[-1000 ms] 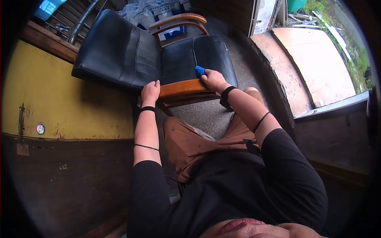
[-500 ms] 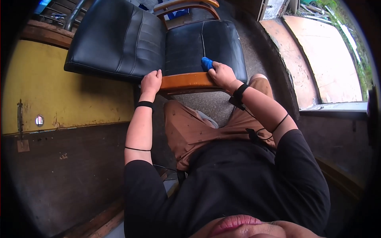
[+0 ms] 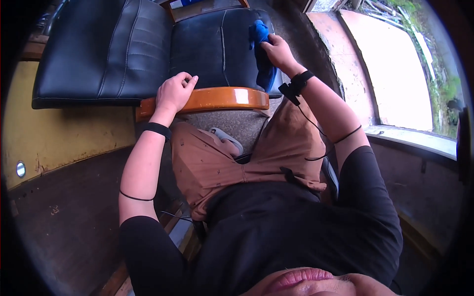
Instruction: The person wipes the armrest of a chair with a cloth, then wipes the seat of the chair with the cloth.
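A black padded chair with wooden arms stands in front of me, its backrest (image 3: 84,54) to the left and its seat (image 3: 197,49) to the right. My left hand (image 3: 174,91) lies over the rear part of the near wooden armrest (image 3: 222,98), its fingers curled around the far side; the fingertips are partly hidden. A blue cloth (image 3: 265,69) is pinched in my right hand (image 3: 281,52) over the front edge of the seat. Part of it sticks up past the fingers, and the rest hangs down toward the armrest's front end.
A yellow panel (image 3: 74,123) above a dark lower wall (image 3: 64,212) runs along the left. To the right, a low wall (image 3: 414,172) with a pale sill (image 3: 414,140) borders a bright opening. My knees are close to the near armrest; a thin cable (image 3: 310,118) hangs from my right wrist.
My right hand has moved from the armrest to the seat's front edge, and the blue cloth now hangs loose. The chair sits farther left in view; my left hand's fingers have curled over the armrest.
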A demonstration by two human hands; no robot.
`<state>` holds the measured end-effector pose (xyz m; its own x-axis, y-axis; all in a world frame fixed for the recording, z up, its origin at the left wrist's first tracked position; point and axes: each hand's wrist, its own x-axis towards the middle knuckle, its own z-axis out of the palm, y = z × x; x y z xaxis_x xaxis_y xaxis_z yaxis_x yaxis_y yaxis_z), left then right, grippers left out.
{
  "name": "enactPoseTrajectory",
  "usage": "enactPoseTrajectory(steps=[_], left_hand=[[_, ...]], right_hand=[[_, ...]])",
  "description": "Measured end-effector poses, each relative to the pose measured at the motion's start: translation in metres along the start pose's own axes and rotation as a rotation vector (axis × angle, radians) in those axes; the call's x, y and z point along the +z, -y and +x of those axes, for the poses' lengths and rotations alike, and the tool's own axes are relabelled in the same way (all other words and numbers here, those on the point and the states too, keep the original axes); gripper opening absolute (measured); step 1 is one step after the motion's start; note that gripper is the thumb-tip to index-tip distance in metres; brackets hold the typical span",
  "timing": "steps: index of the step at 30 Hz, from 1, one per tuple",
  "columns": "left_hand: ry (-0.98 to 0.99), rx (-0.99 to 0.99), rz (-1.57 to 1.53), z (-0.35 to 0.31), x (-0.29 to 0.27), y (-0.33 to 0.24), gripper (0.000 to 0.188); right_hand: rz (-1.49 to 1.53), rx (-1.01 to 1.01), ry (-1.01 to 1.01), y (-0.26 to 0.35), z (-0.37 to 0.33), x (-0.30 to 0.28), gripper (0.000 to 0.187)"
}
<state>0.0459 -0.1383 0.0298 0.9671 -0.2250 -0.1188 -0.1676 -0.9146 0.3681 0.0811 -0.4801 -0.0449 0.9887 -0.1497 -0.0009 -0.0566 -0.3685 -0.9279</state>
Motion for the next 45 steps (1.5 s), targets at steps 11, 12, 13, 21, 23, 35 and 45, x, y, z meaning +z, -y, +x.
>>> enactPoseTrajectory(steps=[11,12,13,21,23,35,45], left_hand=[[-0.015,-0.018,-0.009,0.002,0.001,0.002,0.025],[-0.012,-0.005,-0.027,0.005,0.002,-0.001,0.024],[-0.006,0.012,-0.049,0.011,0.006,-0.005,0.023],[0.004,-0.005,-0.011,0.004,0.0,0.001,0.02],[-0.002,-0.008,-0.007,0.003,0.001,-0.001,0.02],[-0.061,0.029,-0.038,0.009,0.008,0.0,0.022],[-0.015,-0.046,-0.043,0.003,-0.001,0.0,0.027]], right_hand=[[-0.011,-0.054,-0.213,-0.094,0.124,0.011,0.046],[-0.238,-0.012,-0.04,-0.114,0.135,-0.001,0.047],[-0.468,0.036,0.132,-0.138,0.142,-0.012,0.049],[-0.86,-0.144,0.814,-0.11,0.077,0.026,0.045],[-0.868,-0.173,1.192,-0.087,0.054,0.04,0.043],[-0.731,0.019,0.232,-0.15,0.088,0.02,0.044],[-0.637,-0.111,1.085,-0.082,0.015,0.047,0.045]])
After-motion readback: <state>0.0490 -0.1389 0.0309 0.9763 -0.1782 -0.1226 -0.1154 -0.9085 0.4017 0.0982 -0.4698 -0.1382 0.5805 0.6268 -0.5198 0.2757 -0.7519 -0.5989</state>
